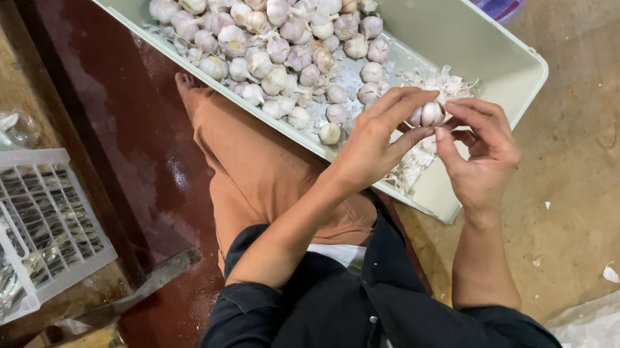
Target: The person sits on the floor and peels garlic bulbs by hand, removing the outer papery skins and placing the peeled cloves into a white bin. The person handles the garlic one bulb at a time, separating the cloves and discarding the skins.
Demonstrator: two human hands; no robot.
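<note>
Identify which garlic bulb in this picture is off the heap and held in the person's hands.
The garlic bulb pinched between the left hand and right hand, above the pale green tray's near corner; all others lie heaped inside.

Tray (458, 27) cut off at top; fingers (405, 106) partly hide garlic bulb (430, 113).

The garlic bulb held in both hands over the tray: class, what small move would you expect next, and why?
Probably the right hand pulls more papery skin off the garlic bulb while the left hand steadies it. Both hands pinch it above the pale green tray, where loose peelings already lie.
</note>
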